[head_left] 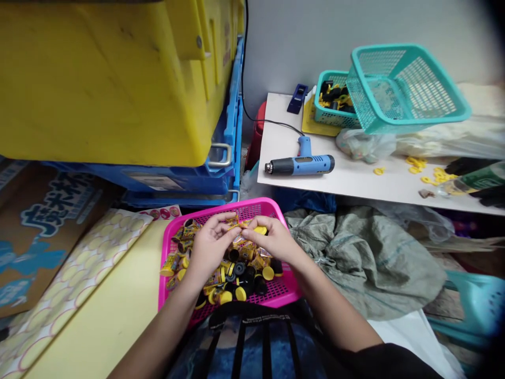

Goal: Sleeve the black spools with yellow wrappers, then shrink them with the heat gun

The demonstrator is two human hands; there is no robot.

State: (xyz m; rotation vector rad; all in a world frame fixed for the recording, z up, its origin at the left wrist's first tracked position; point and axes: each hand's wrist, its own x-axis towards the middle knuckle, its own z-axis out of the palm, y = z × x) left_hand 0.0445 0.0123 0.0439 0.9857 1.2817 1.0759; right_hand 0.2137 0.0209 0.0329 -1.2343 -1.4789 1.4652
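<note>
Left hand (pixel 213 239) and right hand (pixel 274 239) are held fingertip to fingertip, nearly closed; what, if anything, is gripped cannot be told. Pink basket (pixel 260 202) is set beneath, presumably so black-and-yellow pieces (pixel 248 279) are kept within reach.

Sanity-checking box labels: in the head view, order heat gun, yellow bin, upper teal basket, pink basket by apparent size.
1. Yellow bin, cut off by the frame
2. Pink basket
3. Upper teal basket
4. Heat gun
</note>
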